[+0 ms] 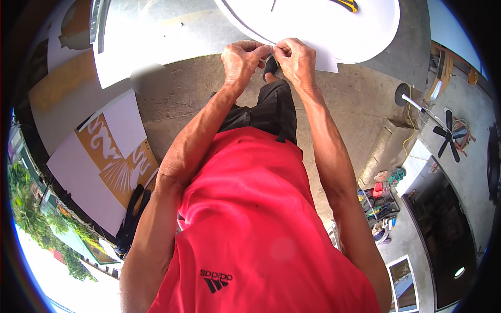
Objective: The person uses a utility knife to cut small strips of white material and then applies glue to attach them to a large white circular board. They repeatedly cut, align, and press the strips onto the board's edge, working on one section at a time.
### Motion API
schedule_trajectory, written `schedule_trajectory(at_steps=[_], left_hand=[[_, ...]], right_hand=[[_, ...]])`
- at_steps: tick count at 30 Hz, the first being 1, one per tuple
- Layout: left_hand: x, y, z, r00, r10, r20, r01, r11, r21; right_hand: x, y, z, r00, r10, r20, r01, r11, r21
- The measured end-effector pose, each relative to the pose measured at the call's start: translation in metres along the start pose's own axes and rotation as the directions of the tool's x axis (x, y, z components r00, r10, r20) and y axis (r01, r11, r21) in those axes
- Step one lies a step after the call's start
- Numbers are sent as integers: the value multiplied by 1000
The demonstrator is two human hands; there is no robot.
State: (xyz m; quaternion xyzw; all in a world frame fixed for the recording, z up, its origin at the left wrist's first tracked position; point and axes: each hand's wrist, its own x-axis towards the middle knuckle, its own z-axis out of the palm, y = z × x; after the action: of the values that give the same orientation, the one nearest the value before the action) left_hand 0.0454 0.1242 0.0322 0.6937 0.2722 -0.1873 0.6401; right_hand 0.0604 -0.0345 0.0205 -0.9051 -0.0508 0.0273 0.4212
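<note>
My left hand (241,61) and my right hand (296,58) meet at the near edge of a white round-ended board (318,31). Thumbs and fingertips of both are pinched together, almost touching each other. Between them shows a bit of a thin pale strip (249,32), which follows the board's curved left rim up to my fingers. What exactly lies inside the fingertips is too small to make out fully. A yellow-and-black utility knife (347,5) rests on the board's far side. Under the board, a white sheet's corner (327,63) sticks out beside my right hand.
The board lies on a pale worktable (156,36). White and tan panels (88,172) lean at the left. A standing fan (446,133), a yellow cord (410,138) and a rack of shoes (378,201) are at the right. Below is a concrete floor (172,99).
</note>
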Motion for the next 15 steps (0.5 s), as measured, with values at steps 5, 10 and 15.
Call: schedule_trajectory(at_steps=[5, 10, 15], left_hand=[[-2, 7, 2, 1000, -11, -5, 11, 999, 43], [1, 2, 4, 1000, -2, -19, 2, 1000, 27], [1, 5, 4, 999, -30, -25, 30, 1000, 5]], right_hand=[[3, 1, -1, 999, -42, 27, 42, 999, -9], [4, 2, -3, 997, -50, 50, 50, 999, 1], [3, 0, -10, 992, 32, 119, -40, 997, 69]])
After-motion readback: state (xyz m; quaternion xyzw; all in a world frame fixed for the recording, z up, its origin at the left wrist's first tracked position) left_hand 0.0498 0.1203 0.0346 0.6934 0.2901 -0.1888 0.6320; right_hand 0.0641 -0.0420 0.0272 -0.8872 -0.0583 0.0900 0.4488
